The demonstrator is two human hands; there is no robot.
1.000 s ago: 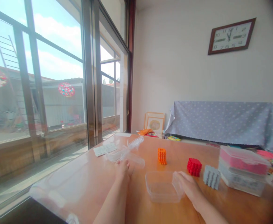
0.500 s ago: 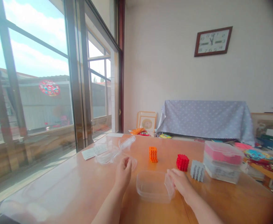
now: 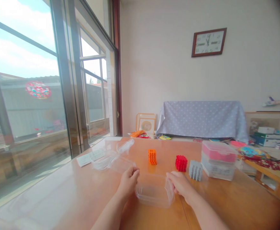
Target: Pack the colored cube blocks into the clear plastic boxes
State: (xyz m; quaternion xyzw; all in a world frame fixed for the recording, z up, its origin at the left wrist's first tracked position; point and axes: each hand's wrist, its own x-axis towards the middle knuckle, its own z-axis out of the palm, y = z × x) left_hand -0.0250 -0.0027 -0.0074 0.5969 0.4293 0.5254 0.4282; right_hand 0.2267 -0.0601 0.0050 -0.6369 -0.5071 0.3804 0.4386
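A clear plastic container (image 3: 154, 202) sits on the wooden table in front of me, with nothing visible inside. My right hand (image 3: 180, 185) pinches its right rim. At its far left corner, my left hand (image 3: 128, 181) has its fingers closed on the rim. Beyond the hands stand an orange block stack (image 3: 152, 157), a red block stack (image 3: 181, 163) and a grey block stack (image 3: 195, 170), the grey one nearest my right hand. Clear plastic lids or shallow containers (image 3: 103, 161) lie past my left hand.
A lidded clear box with pink contents (image 3: 218, 159) stands at the table's right side. A paper sheet (image 3: 83, 160) lies at the far left by the window (image 3: 34, 95). A wooden stool (image 3: 269, 174) with colourful items is off to the right.
My left hand has come from beside the clear lids to the container's left rim. My right hand stays on the right rim. The view has turned slightly right.
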